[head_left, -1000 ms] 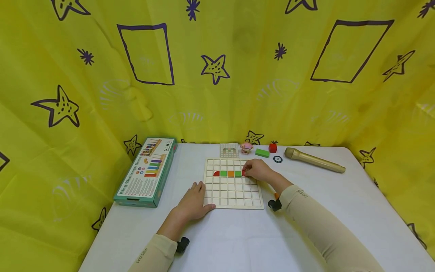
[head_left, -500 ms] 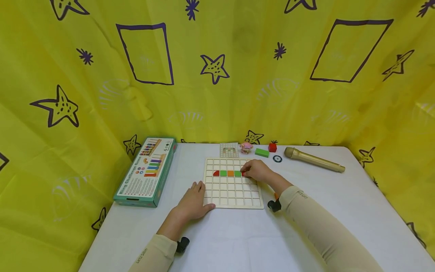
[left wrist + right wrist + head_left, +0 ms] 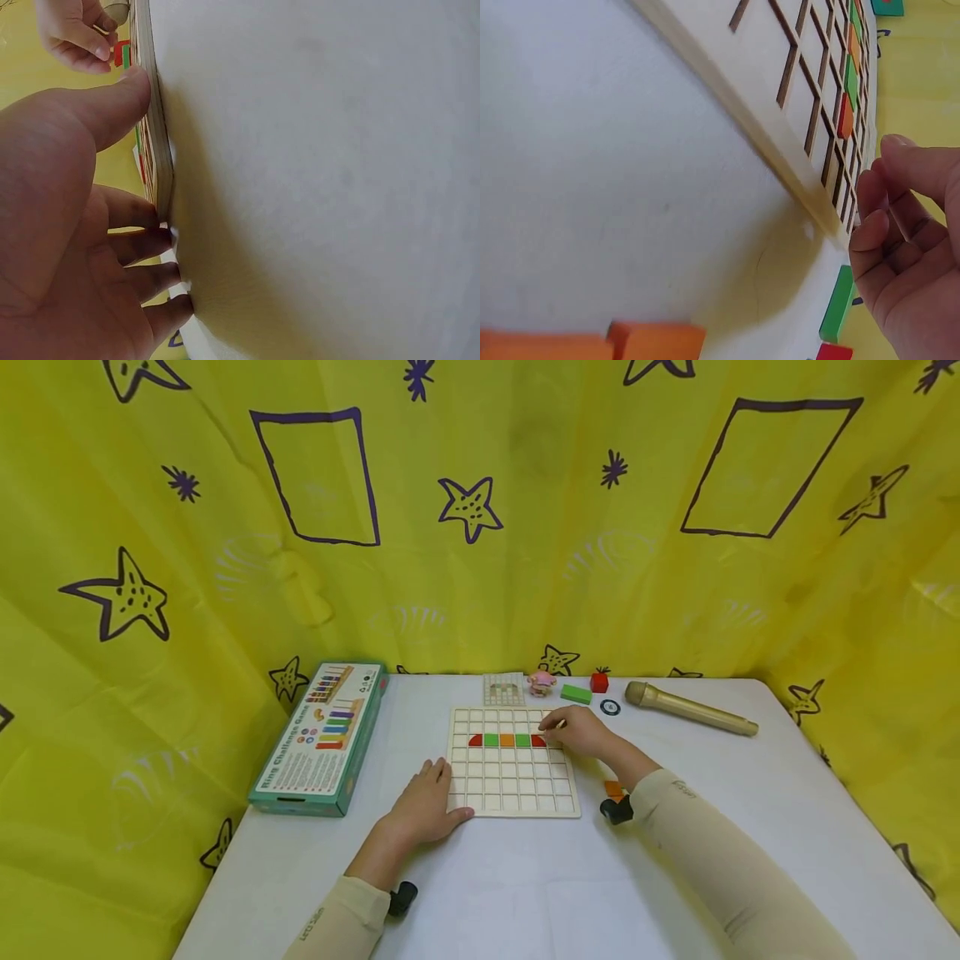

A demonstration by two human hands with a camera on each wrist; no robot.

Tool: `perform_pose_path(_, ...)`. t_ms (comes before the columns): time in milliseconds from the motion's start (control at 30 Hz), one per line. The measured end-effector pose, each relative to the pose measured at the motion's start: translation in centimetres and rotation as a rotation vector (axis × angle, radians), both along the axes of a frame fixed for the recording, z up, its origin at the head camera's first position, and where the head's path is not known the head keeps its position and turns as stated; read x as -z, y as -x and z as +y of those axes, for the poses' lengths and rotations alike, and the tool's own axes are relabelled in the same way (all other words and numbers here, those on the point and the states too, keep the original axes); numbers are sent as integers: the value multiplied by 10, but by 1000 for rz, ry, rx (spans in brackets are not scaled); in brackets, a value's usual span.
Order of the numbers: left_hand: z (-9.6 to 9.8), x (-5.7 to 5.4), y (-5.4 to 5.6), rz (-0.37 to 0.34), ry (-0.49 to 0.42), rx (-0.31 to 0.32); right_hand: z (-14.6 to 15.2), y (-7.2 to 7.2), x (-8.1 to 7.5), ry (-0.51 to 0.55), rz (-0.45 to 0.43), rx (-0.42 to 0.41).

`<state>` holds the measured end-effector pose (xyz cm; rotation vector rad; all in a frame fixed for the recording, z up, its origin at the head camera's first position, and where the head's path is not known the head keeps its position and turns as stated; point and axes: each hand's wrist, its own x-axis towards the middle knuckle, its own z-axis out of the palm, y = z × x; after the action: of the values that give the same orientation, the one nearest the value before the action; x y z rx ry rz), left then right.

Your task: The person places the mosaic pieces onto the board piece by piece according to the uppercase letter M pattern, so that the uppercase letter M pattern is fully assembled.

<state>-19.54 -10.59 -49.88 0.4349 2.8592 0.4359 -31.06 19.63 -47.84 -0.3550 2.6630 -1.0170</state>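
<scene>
A pale wooden grid board [image 3: 515,785] lies on the white table. One row of it holds a red rounded piece [image 3: 476,741], a green square [image 3: 491,740], an orange square [image 3: 507,740], another green square [image 3: 523,740] and a second red rounded piece [image 3: 537,741]. My left hand [image 3: 423,806] rests at the board's near left corner, thumb along the front edge and fingers by the left side. Just right of the second red piece, my right hand [image 3: 583,732] hovers over the board with loosely bent fingers and nothing in them, as the right wrist view shows.
A green ring-game box [image 3: 318,739] lies at left. Behind the board are a pattern card [image 3: 503,688], a pink figurine [image 3: 541,683], a green block [image 3: 576,694], a red block [image 3: 599,682], a round disc [image 3: 610,707] and a gold microphone [image 3: 690,708]. Orange blocks [image 3: 613,790] lie at right.
My right hand has let go of the right-hand red piece and moved slightly right, leaving it in the row. The left hand stays at the board's corner.
</scene>
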Motion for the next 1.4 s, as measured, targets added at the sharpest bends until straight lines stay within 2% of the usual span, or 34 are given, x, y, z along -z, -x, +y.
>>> perform_pose_path(333, -1, -1, 1, -2, -8, 1, 26, -17, -5, -25, 37, -3)
perform_pose_path(567, -1, 0, 0, -8, -4, -5, 49, -37, -12, -47, 72, -14)
perform_pose_path(800, -2, 0, 0, -5, -15, 1, 77, -55, -16, -51, 82, 23)
perform_pose_path(967, -1, -1, -1, 0, -25, 9, 94, -66, -12, -53, 80, 51)
perform_pose_path(1200, 0, -1, -1, 3, -14, 22, 109, -84, -4, -27, 28, 72)
perform_pose_path(1400, -1, -1, 0, 8, -3, 21, 121, -94, 3, -37, 50, 84)
